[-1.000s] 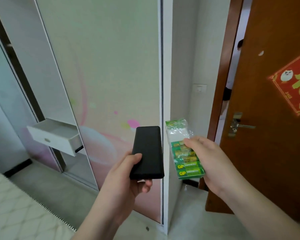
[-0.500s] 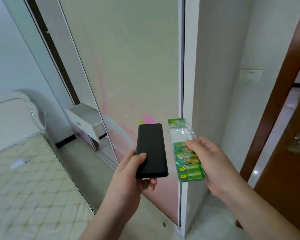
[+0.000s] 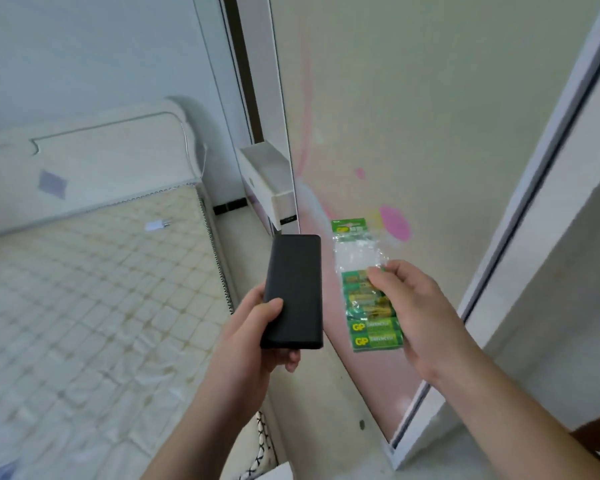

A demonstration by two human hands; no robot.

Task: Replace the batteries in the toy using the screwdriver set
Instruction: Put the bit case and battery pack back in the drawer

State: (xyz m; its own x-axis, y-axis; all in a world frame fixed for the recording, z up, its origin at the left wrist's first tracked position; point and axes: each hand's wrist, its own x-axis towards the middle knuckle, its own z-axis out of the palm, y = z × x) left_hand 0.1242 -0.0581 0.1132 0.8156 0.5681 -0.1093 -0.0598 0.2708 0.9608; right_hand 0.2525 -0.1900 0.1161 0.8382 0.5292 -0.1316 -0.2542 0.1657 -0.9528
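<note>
Holding a flat black case (image 3: 293,292), the left hand (image 3: 257,344) wraps its thumb and fingers round the low end. Just beside the case, the right hand (image 3: 420,306) pinches a pack of green batteries (image 3: 371,306) by the middle. The bed (image 3: 84,306) lies well off to the case's left. No toy shows. The case looks stiff and smooth, maybe slippery. The pack looks light and crinkly, so gripping over the batteries seems best.
</note>
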